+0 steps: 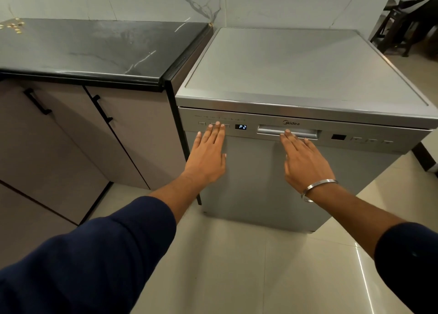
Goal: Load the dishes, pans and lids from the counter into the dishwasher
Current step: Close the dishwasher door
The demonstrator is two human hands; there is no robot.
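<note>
Silver-grey steel fronts the Midea dishwasher (272, 171), which stands shut against the end of the black marble counter (94, 50). Both hands lie flat against its door with fingers straight, holding nothing. Under the fingertips of the left hand (208, 154) sits the row of program buttons (219, 125), and just to that hand's right the small display (240, 127) glows with "P2". The right hand (302, 158) points up and leftward, its longest finger reaching the lower lip of the recessed door handle (288, 131), the thumb spread out toward the left hand. A plain metal bangle (316, 189) circles the right wrist, and dark navy sleeves (99, 254) are pushed up both forearms. Beyond the right hand, further along the panel, a dark window and more buttons (372, 140) show. Left of the left hand, beige cabinet doors (59, 147) with black bar handles sit under the counter, whose far corner carries a scatter of small pale bits (13, 26). Glossy cream floor tiles (237, 266) spread beneath both arms.
</note>
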